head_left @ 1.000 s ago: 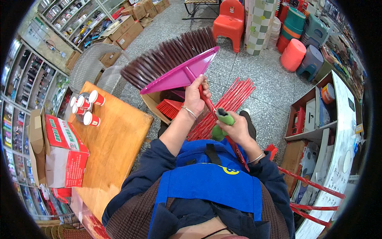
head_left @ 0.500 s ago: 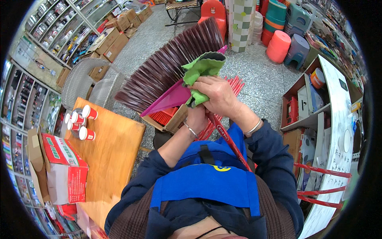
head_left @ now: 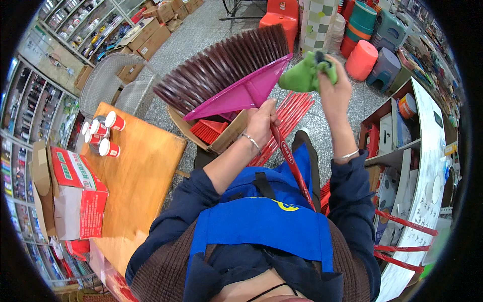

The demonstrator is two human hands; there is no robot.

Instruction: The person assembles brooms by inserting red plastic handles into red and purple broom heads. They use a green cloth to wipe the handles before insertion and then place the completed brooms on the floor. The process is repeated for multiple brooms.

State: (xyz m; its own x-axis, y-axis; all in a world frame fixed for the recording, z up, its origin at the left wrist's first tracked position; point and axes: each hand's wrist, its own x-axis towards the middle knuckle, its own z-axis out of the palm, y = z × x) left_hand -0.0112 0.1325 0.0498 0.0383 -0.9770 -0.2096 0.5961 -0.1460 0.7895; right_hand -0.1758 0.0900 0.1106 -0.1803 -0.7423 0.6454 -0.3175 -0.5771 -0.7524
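A broom with dark brown bristles and a magenta head is held up in front of me, bristles tilted to the far left. My left hand is wrapped round its red handle just below the head. The handle slants back toward my blue apron. Off to the right of the broom head, my right hand is closed on a bunched green cloth with a dark patch. The cloth is apart from the broom.
Below the broom, a cardboard box holds red bristled heads, with red sticks beside it. A wooden table with paper cups stands left. On the right is a white-topped counter with red poles leaning on it.
My right hand has drawn the green cloth off the broom head and away to the right. My left hand still grips the handle, and the magenta head shows more fully.
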